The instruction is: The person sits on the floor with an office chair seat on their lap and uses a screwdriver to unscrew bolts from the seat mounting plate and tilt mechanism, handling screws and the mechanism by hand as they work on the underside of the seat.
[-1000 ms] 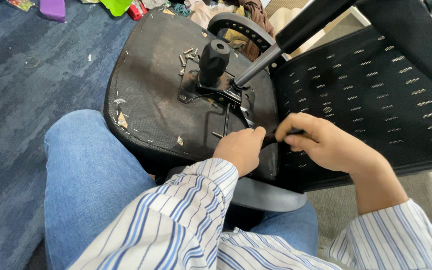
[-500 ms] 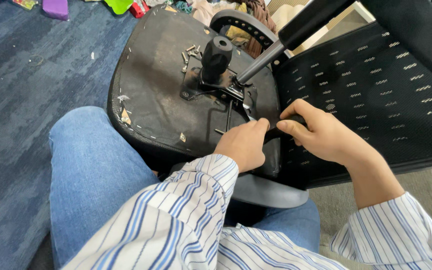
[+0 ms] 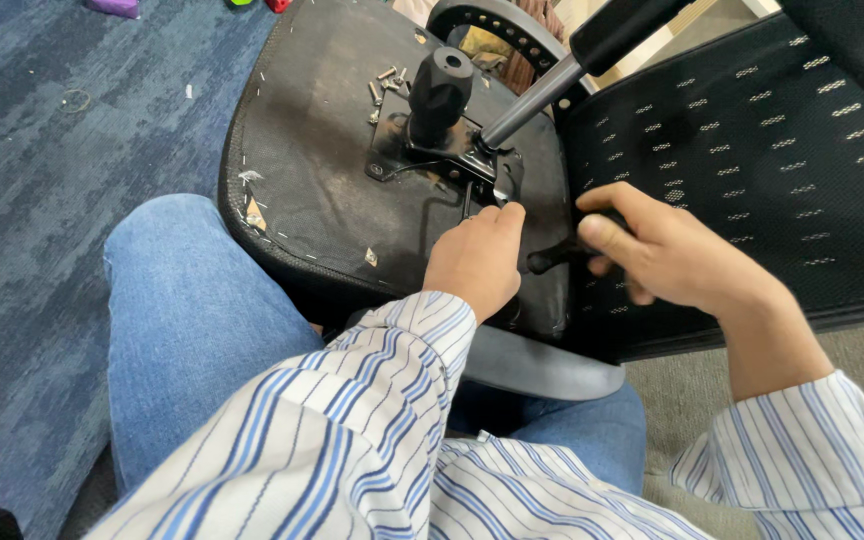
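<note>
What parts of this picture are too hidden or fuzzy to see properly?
- Head view: what the left hand fingertips press on the metal plate; the hand's back covers it.
- Tip of the black tool in the right hand: hidden between the hands.
- Loose screws: too small to count.
- Chair backrest: cut off by the right edge.
</note>
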